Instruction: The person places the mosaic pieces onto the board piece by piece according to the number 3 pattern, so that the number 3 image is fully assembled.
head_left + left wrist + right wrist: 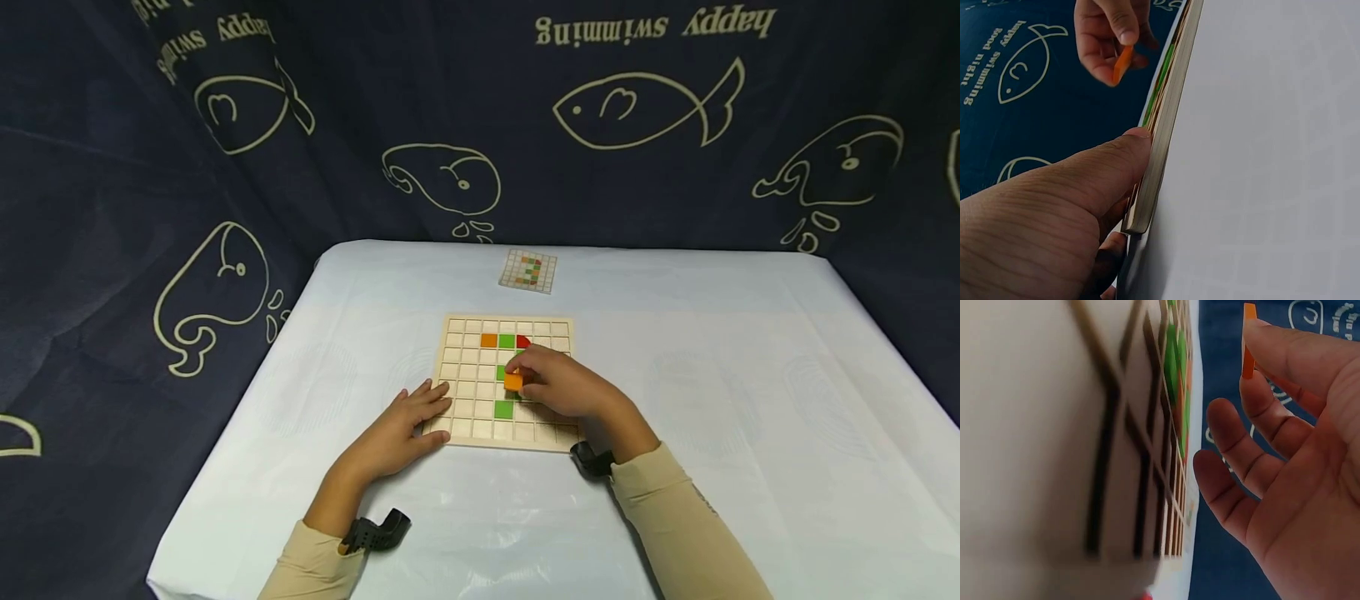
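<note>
An orange tile (513, 382) sits pinched between the thumb and fingertips of the right hand (558, 383), held just above the middle squares of the wooden grid board (457, 392). From the right wrist view the tile (1248, 340) shows edge-on, thin and flat, gripped at the tips while the lower fingers (1235, 440) curl loosely beneath it, apart from the board (1054, 425). The left wrist view catches the same tile (1122, 62) clamped between thumb and forefinger of that hand (1107, 37), above the board's upper face.

The board lies flat on the white tablecloth (750, 400), near the front middle of the table. Set into it are another orange tile (489, 340), a green tile (507, 340) and a red tile (522, 341) side by side in the second row, and a further green tile (504, 409) lower down; one more green square is partly hidden by the right hand.

The left hand (408, 421) rests palm down with fingers straight and slightly spread on the board's near left corner; its thumb (1104, 165) presses against the board's edge (1163, 137). Both forearms wear beige sleeves and black wrist mounts.

Beyond the board lies a small pattern card (528, 271) printed with a coloured grid. Behind the table hangs a dark blue cloth (112, 208) with outlined fish and whales, bearing the words "happy swimming" upside down; the left wrist view also shows "good night".
</note>
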Tool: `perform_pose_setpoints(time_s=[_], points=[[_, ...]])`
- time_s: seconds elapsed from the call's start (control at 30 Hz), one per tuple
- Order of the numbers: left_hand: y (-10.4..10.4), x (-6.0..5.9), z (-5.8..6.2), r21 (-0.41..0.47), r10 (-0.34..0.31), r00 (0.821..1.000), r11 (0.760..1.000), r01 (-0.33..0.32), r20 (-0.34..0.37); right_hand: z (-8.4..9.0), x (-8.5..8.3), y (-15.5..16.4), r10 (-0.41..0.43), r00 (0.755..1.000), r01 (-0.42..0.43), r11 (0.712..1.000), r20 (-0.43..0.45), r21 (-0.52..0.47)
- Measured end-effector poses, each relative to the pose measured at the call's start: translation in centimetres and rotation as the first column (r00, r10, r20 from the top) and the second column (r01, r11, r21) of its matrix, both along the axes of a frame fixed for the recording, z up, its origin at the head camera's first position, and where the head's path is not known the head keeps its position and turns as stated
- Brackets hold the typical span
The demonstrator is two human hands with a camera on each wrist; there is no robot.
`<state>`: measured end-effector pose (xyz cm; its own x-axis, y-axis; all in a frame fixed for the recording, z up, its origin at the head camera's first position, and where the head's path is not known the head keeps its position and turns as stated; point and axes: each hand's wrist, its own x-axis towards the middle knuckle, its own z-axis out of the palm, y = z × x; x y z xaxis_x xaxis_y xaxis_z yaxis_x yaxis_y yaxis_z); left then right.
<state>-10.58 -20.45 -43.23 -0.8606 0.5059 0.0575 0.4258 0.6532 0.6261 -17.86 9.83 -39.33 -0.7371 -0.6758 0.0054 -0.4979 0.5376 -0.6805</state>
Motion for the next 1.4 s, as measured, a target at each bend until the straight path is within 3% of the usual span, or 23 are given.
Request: perform_pose_setpoints(time_s=[0.37, 0.73, 1.4], points=[[0.1, 0.0, 0.2, -0.010, 0.006, 1.000, 1.000, -0.006, 0.006, -0.5, 0.3, -2.3, 0.053, 0.997, -0.053, 0.999, -0.054, -0.001], [0.1, 0.1, 0.3, -0.012, 0.009, 1.000, 1.000, -0.009, 0.006, -0.7, 1.0, -4.2, 0.055, 0.998, -0.054, 0.997, -0.016, 0.051], [0.0, 0.0, 0.1, -0.012, 0.008, 1.000, 1.000, -0.008, 0.007, -1.6, 1.2, -4.9, 0.087, 0.991, -0.072, 0.988, -0.100, 0.140]])
